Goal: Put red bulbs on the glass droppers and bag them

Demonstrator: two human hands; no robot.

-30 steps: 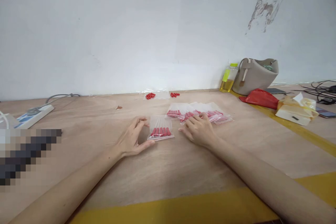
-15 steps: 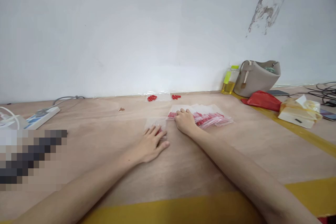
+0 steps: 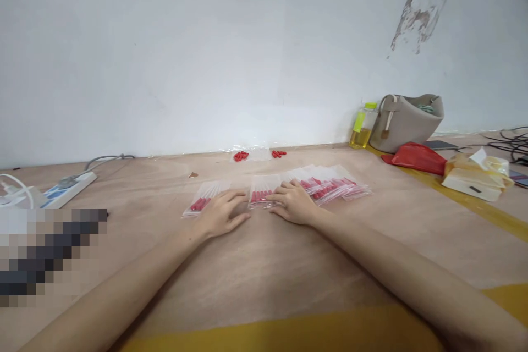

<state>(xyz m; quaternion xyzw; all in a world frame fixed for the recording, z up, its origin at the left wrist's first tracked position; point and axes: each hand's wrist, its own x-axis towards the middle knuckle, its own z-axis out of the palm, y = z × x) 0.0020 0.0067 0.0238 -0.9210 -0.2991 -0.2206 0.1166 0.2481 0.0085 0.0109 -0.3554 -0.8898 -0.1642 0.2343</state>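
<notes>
My left hand (image 3: 225,213) is open, its fingers stretched toward the right beside a clear plastic bag (image 3: 201,203) of small red pieces, which it partly covers. Just right of its fingertips lies another clear bag (image 3: 260,196) with a row of red pieces. Fingers spread, my right hand (image 3: 295,202) rests on that bag's right side. Behind and right of this hand, a fanned pile of similar bags (image 3: 336,186) overlaps. Loose red pieces (image 3: 279,154) and a bag with red pieces (image 3: 241,157) lie near the wall.
At the back right stand a bottle of yellow liquid (image 3: 361,126) and a grey bag (image 3: 406,124). In front are a red pouch (image 3: 416,159) and a tissue pack (image 3: 474,179). A power strip (image 3: 72,190) lies at the left, above a blurred-out dark object (image 3: 53,256).
My left hand has moved left, along with a bag of red pieces. My right hand has come slightly nearer, its fingers now spread, and a bag beside it has shifted left from the pile.
</notes>
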